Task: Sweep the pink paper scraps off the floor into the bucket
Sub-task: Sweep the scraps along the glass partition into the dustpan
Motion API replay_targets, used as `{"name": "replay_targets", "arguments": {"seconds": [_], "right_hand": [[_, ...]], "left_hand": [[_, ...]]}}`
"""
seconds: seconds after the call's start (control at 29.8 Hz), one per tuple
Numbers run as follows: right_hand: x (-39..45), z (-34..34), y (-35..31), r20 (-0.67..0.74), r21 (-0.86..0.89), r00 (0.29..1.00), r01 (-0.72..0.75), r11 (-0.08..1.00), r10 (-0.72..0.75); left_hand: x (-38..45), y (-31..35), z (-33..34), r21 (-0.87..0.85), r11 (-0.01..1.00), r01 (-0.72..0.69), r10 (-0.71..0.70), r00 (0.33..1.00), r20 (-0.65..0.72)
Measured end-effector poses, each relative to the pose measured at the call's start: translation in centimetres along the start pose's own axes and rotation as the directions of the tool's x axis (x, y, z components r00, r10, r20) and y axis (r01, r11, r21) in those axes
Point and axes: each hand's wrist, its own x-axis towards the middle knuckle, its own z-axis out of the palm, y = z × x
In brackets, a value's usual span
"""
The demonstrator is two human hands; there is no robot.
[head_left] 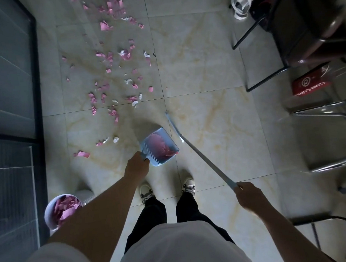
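Several pink and white paper scraps [111, 57] lie scattered over the beige tiled floor ahead and to the left. My left hand [136, 166] grips the handle of a blue dustpan [159, 147], held just above the floor in front of my feet; pink scraps lie in its pan. My right hand [248, 197] holds the long grey handle of a broom [197, 151], whose thin head reaches the floor right of the dustpan. A white bucket [52, 218] stands at lower left beside my left forearm, with pink scraps inside.
A dark glass door and frame [34, 78] run along the left. Black metal chairs [296, 42] and chrome chair legs [330, 137] crowd the right side, with a red sign [309, 84] on the floor. A plastic bag [240, 2] lies at upper right. My shoes [167, 189] stand mid-floor.
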Motion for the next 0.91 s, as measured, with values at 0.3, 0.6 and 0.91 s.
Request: {"name": "replay_targets", "arguments": {"seconds": [0.3, 0.6, 0.91], "right_hand": [[0.8, 1.3, -1.7, 0.067, -0.059, 0.992, -0.106, 0.993, 0.11], [-1.1, 3.1, -4.1, 0.121, -0.054, 0.992, -0.016, 0.998, 0.022], [-2.7, 1.3, -0.7, 0.018, 0.14, 1.0, -0.008, 0.99, 0.006]], "left_hand": [[-2.2, -2.2, 0.9, -0.095, 0.991, 0.094, -0.096, 0.995, -0.013], [-2.6, -0.8, 2.0, -0.155, 0.979, 0.133, -0.128, 0.991, 0.04], [-3.3, -1.2, 1.6, -0.208, 0.97, 0.129, -0.13, 0.991, 0.013]]}}
